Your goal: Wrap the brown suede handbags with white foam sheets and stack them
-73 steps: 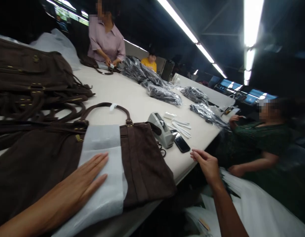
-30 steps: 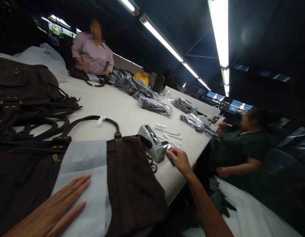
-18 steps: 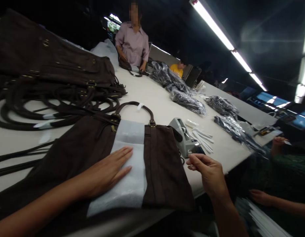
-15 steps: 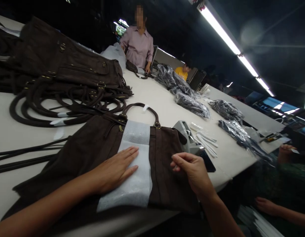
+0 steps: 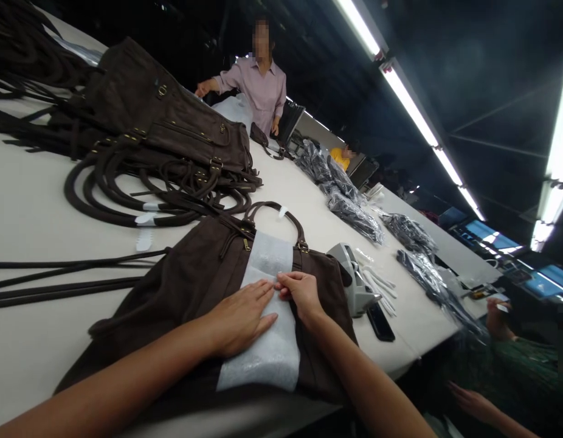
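Left hand (image 5: 242, 317) open and flat, right hand (image 5: 304, 295) pinched together at two o'clock, you steady white wrap (image 5: 272, 362), likely needing a light press.

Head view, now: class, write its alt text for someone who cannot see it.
A person's left hand lies flat on a white sheet across a brown bag; the right hand, fingertips together, is over the sheet. A tape dispenser and a phone are to the right, piled bags to the left.
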Available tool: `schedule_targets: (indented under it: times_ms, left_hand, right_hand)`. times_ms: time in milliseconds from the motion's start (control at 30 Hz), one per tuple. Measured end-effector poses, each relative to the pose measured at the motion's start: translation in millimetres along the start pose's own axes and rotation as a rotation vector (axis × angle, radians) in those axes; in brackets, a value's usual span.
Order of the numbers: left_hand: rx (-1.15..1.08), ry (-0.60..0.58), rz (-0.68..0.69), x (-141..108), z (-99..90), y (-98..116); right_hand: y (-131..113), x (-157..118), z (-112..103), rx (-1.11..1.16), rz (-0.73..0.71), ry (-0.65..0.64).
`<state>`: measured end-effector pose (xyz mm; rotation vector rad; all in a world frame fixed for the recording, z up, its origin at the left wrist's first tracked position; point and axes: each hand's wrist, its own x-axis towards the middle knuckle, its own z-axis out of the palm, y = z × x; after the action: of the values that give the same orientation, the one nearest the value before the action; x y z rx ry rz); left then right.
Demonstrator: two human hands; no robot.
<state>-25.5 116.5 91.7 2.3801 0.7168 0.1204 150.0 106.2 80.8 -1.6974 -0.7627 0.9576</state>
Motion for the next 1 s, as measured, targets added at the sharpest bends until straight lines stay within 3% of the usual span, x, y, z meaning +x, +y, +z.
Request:
schedule_targets:
  times_ms: [200,533,700,800,867,900,1000]
  left_hand:
    - [-0.025,0.025,0.008,2.0,4.4,-3.0]
    - [0.030,0.009,0.016,0.3,2.3,-1.6]
    - [0.022,0.031,0.038,-0.3,3.2,-3.1]
    - [0.054,0.029,0.033,-0.4,2.1,-3.7]
    - [0.074,0.012,0.026,-0.7,-0.5,-2.6]
    - [0.081,0.002,0.026,-1.0,-1.5,-2.0]
    - [0.086,0.006,0.039,-1.2,2.6,-7.0]
  right_hand:
    - [0.2,5.3,-0.2,-0.069,-0.009,0.012]
    - [1.2,23.6,-16.0,-0.266,0.036,-0.154]
    - [10.4,1.1,-26.0,-0.376,0.037,-0.250]
    - [3.3,-19.0,-42.2,-0.433,0.054,-0.334]
    - [-8.5,-25.8,-67.1,-0.378,-0.061,-0.232]
    - [-15.7,-25.8,-84.6,-0.334,-0.165,-0.102]
    - [-36.6,-16.2,-151.8,-0.265,-0.425,0.452]
